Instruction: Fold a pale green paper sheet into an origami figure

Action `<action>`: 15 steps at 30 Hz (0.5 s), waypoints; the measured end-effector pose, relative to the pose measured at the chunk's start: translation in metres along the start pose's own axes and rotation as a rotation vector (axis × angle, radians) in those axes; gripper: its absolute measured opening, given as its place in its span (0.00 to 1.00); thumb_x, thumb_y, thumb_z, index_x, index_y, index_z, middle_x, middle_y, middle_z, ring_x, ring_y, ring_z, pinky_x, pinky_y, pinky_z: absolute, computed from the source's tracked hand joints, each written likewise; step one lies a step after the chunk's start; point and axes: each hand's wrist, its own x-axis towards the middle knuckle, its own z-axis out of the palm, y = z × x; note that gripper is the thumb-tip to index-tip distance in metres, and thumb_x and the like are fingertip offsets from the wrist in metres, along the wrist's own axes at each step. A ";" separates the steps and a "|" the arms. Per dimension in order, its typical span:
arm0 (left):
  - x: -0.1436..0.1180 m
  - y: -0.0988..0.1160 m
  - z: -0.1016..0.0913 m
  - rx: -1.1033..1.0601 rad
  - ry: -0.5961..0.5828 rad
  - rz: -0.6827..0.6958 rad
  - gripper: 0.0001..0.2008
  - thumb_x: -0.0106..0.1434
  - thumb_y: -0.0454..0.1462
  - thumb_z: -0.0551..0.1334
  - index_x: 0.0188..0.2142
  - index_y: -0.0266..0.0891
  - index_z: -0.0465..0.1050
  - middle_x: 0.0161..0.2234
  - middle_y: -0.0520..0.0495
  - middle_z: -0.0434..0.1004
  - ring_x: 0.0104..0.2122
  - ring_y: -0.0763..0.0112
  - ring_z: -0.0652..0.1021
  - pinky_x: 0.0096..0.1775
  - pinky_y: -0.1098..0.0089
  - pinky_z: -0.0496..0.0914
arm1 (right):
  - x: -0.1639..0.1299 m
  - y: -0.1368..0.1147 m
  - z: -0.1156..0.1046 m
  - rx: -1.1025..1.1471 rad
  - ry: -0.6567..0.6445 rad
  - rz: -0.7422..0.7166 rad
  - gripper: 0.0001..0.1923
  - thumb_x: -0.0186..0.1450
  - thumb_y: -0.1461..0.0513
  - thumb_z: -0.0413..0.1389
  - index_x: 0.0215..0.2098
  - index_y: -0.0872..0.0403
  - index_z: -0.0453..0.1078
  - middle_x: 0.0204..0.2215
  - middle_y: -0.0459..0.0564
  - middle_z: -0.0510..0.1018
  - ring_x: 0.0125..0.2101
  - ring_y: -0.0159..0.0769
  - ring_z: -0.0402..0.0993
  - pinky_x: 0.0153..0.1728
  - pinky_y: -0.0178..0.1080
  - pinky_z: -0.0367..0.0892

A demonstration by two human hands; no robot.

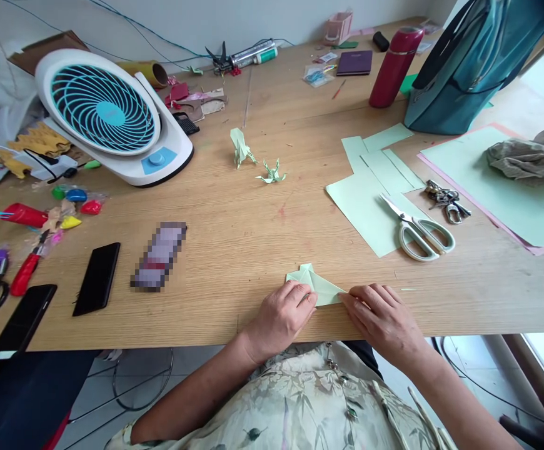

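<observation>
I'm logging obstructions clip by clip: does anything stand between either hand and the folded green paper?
Nothing visible does. The left hand rests on the left part of the folded green paper, and the right hand is at its right tip. The scissors lie farther back, clear of both.

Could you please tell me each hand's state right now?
Left hand: closed, holding the folded paper.
Right hand: closed, pinching the folded paper's pointed end.
</observation>
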 end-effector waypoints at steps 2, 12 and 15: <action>0.001 0.002 0.003 0.011 0.025 -0.008 0.08 0.72 0.34 0.55 0.44 0.37 0.73 0.40 0.45 0.77 0.40 0.66 0.76 0.43 0.67 0.73 | 0.002 -0.001 0.001 0.013 -0.010 -0.002 0.12 0.70 0.69 0.51 0.46 0.54 0.73 0.37 0.53 0.76 0.33 0.39 0.66 0.35 0.43 0.59; 0.000 -0.002 0.009 -0.009 0.079 -0.020 0.08 0.72 0.33 0.56 0.43 0.38 0.75 0.37 0.48 0.77 0.37 0.70 0.75 0.39 0.69 0.69 | 0.016 -0.006 0.001 0.062 0.004 0.031 0.09 0.70 0.69 0.52 0.40 0.52 0.74 0.34 0.52 0.77 0.33 0.39 0.65 0.35 0.42 0.58; 0.006 -0.004 0.002 0.000 0.028 -0.030 0.11 0.73 0.33 0.54 0.38 0.39 0.75 0.34 0.48 0.74 0.35 0.69 0.73 0.38 0.67 0.67 | 0.020 -0.006 0.000 0.144 0.001 0.099 0.08 0.70 0.67 0.53 0.39 0.52 0.74 0.34 0.51 0.76 0.33 0.38 0.66 0.35 0.42 0.58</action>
